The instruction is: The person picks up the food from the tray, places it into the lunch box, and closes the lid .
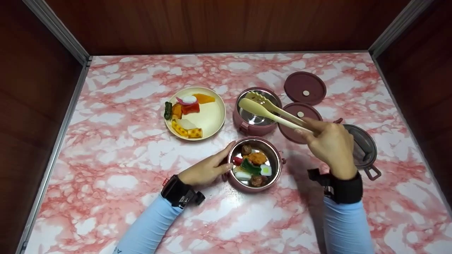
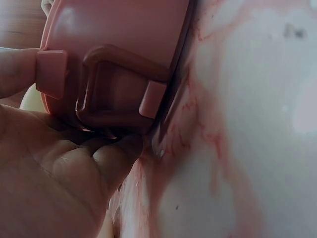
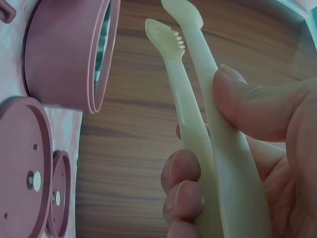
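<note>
My right hand [image 1: 330, 144] grips cream tongs [image 3: 198, 124], thumb on one arm and fingers curled round the other. The tong tips are apart with nothing between them, over a pink steel-lined lunch box [image 1: 252, 128] in the head view. Nearer me stands a second pink lunch box [image 1: 254, 188] holding toy food: meatballs, a green leafy piece, an orange piece and white pieces. My left hand [image 1: 204, 171] holds its left side, thumb near the rim. In the left wrist view, the thumb touches a clip [image 2: 52, 74] above the folded handle, and the other fingers lie along the wall.
A cream plate [image 1: 212, 120] with several toy food pieces stands at the left. Right of the boxes lie two dark pink lids [image 1: 295, 83], one behind the other. A lid with a translucent middle [image 1: 362, 141] lies beyond my right hand. Wooden walls border the table.
</note>
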A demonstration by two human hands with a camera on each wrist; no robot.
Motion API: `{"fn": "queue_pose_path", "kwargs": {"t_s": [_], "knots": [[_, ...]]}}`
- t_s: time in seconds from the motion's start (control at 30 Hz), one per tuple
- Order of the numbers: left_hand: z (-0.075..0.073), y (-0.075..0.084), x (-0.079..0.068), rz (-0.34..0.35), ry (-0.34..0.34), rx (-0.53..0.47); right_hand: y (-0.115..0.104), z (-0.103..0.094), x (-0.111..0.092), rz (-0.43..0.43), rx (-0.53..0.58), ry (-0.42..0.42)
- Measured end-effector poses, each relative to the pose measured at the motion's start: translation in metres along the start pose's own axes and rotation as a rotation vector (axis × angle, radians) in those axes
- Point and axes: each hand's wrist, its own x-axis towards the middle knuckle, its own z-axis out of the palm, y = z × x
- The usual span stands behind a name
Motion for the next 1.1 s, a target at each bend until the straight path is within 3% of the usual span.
{"fn": "queue_pose_path", "kwargs": {"t_s": [0.43,0.63,0.87,1.1], "knots": [[0.001,-0.001,0.0,-0.032,0.004,-0.034,-0.002,0.019,0.022,-0.006,0.001,-0.033],[-0.004,0.003,0.001,-0.043,-0.011,-0.039,0.0,0.024,0.024,-0.008,-0.001,-0.024],[-0.011,0.007,0.002,-0.06,-0.004,0.021,0.0,0.025,0.026,-0.011,-0.002,-0.029],[-0.01,0.007,0.004,-0.056,-0.006,0.018,-0.002,0.029,0.028,-0.056,0.021,-0.046]]}}
